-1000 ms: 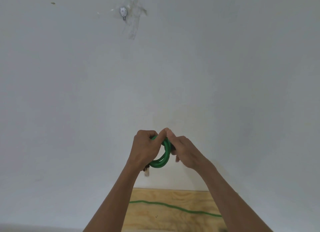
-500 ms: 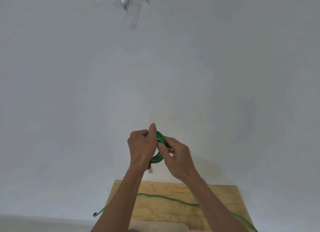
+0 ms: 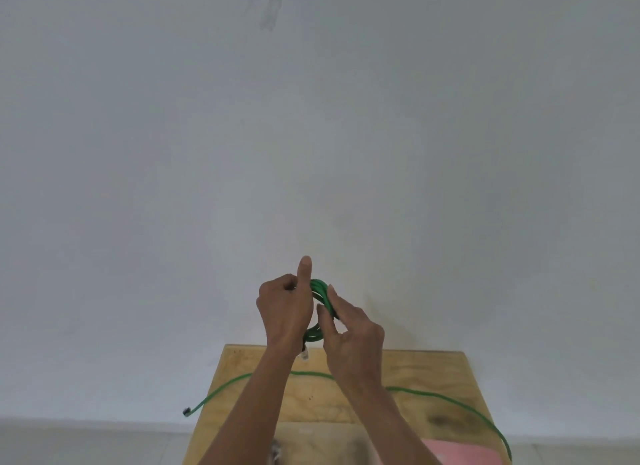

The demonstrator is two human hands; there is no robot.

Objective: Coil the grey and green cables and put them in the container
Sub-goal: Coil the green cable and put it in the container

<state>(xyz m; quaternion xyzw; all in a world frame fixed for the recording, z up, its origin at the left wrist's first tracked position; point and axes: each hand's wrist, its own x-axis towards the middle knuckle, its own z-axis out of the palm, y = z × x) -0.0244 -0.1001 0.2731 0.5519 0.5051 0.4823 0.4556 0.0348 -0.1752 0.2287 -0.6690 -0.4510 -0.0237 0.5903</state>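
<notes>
A small coil of green cable point(image 3: 320, 291) is held up in front of the white wall, above the far edge of the wooden table point(image 3: 426, 378). My left hand point(image 3: 285, 308) grips the coil with its fingers curled and its thumb pointing up. My right hand point(image 3: 349, 329) pinches the coil's right side between thumb and fingers. A clear plug point(image 3: 305, 355) dangles below the left hand. The loose green cable tail point(image 3: 450, 400) lies across the table, curves off its right side, and ends at a dark plug point(image 3: 187, 411) hanging past the left edge. The grey cable is not visible.
A pink object point(image 3: 460, 452) sits at the table's near right edge. A pale object point(image 3: 311, 440) with a blurred grey thing on it lies at the bottom centre, partly behind my arms. The plain white wall point(image 3: 311, 152) stands right behind the table.
The view has tilted down, showing more of the table and cable tail. My left thumb has straightened upward, and my right fingers have shifted along the coil's right side.
</notes>
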